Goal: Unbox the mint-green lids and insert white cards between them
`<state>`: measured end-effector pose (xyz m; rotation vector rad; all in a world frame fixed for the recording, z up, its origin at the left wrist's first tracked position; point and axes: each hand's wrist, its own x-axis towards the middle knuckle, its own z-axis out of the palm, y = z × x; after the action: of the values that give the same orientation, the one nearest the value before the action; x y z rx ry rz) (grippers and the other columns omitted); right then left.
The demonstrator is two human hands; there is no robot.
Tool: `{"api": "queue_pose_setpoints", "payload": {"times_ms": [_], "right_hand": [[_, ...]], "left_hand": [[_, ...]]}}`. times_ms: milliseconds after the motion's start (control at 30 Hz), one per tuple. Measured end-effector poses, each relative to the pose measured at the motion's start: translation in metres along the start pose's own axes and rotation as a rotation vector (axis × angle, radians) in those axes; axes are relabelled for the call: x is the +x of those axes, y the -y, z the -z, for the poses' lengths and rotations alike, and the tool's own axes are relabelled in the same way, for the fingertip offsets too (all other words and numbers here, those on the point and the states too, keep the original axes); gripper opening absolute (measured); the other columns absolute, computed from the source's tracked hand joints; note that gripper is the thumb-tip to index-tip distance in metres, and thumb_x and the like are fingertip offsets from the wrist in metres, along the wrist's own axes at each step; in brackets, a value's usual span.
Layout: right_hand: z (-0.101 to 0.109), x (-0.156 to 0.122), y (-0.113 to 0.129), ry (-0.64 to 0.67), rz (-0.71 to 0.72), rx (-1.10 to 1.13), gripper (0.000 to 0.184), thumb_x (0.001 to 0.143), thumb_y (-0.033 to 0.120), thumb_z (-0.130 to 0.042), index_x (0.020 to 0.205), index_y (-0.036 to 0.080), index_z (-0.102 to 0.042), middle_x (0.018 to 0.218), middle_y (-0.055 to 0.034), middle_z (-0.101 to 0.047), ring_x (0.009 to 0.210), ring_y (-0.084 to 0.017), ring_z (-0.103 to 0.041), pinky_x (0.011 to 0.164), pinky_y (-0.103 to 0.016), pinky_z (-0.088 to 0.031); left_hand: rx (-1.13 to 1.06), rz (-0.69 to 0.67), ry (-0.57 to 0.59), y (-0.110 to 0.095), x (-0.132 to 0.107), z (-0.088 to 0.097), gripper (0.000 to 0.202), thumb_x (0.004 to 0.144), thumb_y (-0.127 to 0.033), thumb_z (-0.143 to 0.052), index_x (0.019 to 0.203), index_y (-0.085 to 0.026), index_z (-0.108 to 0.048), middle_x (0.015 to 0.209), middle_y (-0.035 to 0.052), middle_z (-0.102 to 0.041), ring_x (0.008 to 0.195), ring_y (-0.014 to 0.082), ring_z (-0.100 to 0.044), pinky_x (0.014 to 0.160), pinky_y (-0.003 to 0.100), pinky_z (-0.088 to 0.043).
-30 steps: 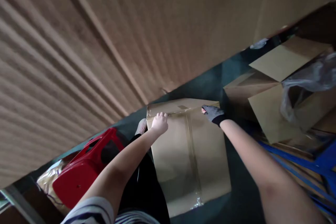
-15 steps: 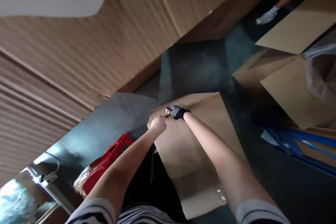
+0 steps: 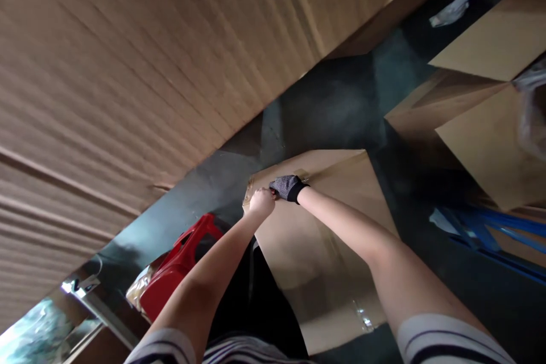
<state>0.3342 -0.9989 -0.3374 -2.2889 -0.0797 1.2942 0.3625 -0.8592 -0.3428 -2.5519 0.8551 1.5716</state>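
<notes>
A flattened brown cardboard box (image 3: pixel 336 227) with clear tape down its middle lies in front of me on the dark floor. My bare left hand (image 3: pixel 261 203) is closed in a fist at the box's far left corner. My right hand (image 3: pixel 286 187), in a dark dotted glove, is closed right beside it on the same far edge, the two hands touching. What the fingers pinch there is too small to make out; it looks like the tape end on the box edge.
A big sheet of corrugated cardboard (image 3: pixel 149 68) leans overhead at the left. A red plastic stool (image 3: pixel 179 264) stands by my left leg. Open cardboard boxes (image 3: pixel 482 125) and a blue frame (image 3: pixel 490 227) are at the right. Another person's foot (image 3: pixel 450 11) shows at the top right.
My right hand has slid left along the box's far edge, from its right corner to beside my left hand. The view has tilted, showing more floor.
</notes>
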Motion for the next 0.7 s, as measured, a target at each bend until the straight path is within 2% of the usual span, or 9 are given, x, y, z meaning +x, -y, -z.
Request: {"api": "queue_pose_setpoints", "payload": {"times_ms": [100,200,300,433,500,567,700], "right_hand": [[-0.005,0.002,-0.001,-0.027,-0.058,0.031,0.029,0.100,0.036,-0.043,0.119,0.021,-0.059,0.117,-0.0071,-0.057,0.112,-0.022,-0.055,0.098,-0.035,-0.046],[-0.007,0.007,0.000,-0.038,-0.132,0.075,0.036,0.098,0.035,-0.047,0.128,0.017,-0.054,0.121,-0.0110,-0.055,0.114,-0.022,-0.055,0.099,-0.036,-0.046],[-0.003,0.017,0.005,0.015,-0.196,0.127,0.043,0.093,0.033,-0.053,0.130,0.012,-0.053,0.119,-0.0162,-0.055,0.109,-0.024,-0.058,0.095,-0.037,-0.049],[0.012,0.020,0.002,0.105,-0.226,0.184,0.044,0.083,0.025,-0.064,0.124,0.010,-0.058,0.113,-0.0176,-0.057,0.107,-0.024,-0.058,0.094,-0.037,-0.049],[0.019,0.011,-0.015,0.117,-0.263,0.197,0.042,0.081,0.018,-0.064,0.122,0.007,-0.060,0.110,-0.0183,-0.058,0.107,-0.023,-0.058,0.097,-0.036,-0.047],[0.024,-0.006,-0.042,0.127,-0.307,0.223,0.036,0.083,0.015,-0.061,0.117,0.005,-0.062,0.105,-0.0166,-0.059,0.101,-0.019,-0.058,0.096,-0.031,-0.046],[0.017,-0.037,-0.095,0.108,-0.390,0.320,0.028,0.092,0.027,-0.054,0.116,0.015,-0.062,0.096,-0.0066,-0.061,0.078,-0.009,-0.056,0.079,-0.019,-0.045]], "left_hand": [[-0.015,-0.014,-0.014,0.002,0.000,-0.002,0.025,0.086,-0.017,-0.051,0.103,-0.010,-0.068,0.108,0.0152,-0.065,0.102,0.0233,-0.060,0.088,0.030,-0.048],[-0.025,-0.033,-0.022,0.004,-0.001,-0.005,0.026,0.087,-0.017,-0.050,0.105,-0.012,-0.068,0.108,0.0139,-0.064,0.105,0.0235,-0.059,0.091,0.031,-0.047],[-0.032,-0.049,-0.017,0.005,-0.002,-0.006,0.030,0.088,-0.018,-0.049,0.112,-0.013,-0.068,0.111,0.0137,-0.063,0.109,0.0235,-0.058,0.093,0.030,-0.046],[-0.048,-0.058,0.020,0.009,-0.003,-0.004,0.034,0.087,-0.016,-0.050,0.115,-0.016,-0.069,0.116,0.0117,-0.064,0.110,0.0224,-0.059,0.093,0.029,-0.046],[-0.060,-0.058,0.062,0.011,-0.003,-0.001,0.037,0.084,-0.014,-0.051,0.116,-0.018,-0.069,0.116,0.0091,-0.066,0.106,0.0208,-0.061,0.090,0.027,-0.048],[-0.065,-0.061,0.099,0.011,-0.004,0.002,0.040,0.082,-0.014,-0.052,0.117,-0.019,-0.070,0.115,0.0075,-0.067,0.104,0.0200,-0.062,0.088,0.026,-0.048],[-0.042,-0.071,0.079,0.007,-0.009,0.002,0.043,0.082,-0.016,-0.053,0.122,-0.015,-0.067,0.121,0.0127,-0.063,0.118,0.0260,-0.055,0.100,0.033,-0.044]]}}
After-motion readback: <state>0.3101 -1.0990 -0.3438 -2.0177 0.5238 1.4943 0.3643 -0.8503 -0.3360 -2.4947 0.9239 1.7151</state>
